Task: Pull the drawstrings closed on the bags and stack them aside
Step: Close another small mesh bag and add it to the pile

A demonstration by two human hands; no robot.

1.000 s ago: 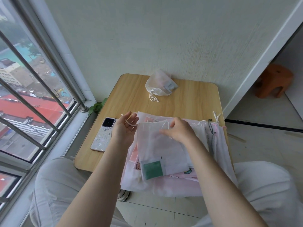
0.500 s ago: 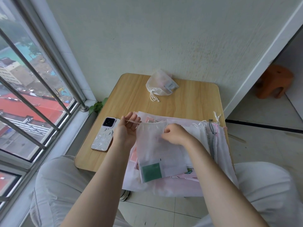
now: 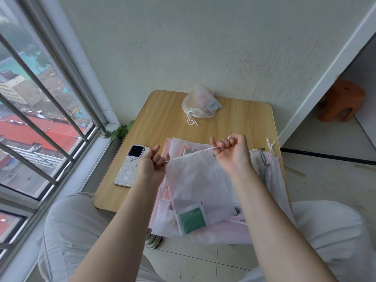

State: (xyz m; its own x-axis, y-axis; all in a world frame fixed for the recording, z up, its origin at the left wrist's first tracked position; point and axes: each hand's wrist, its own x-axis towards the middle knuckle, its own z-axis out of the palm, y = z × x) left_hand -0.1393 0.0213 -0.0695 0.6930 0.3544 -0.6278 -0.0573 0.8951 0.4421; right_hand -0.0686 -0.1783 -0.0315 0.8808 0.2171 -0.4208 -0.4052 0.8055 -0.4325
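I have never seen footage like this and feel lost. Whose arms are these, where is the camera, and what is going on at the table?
There is no machine: a person wears a camera on the head, looking down at their own bare hands. The left hand and right hand each pinch an end of the drawstring of a thin white bag, which lies on a pile of flat bags on a small wooden table. A closed bag sits at the far edge and a phone lies on the left.
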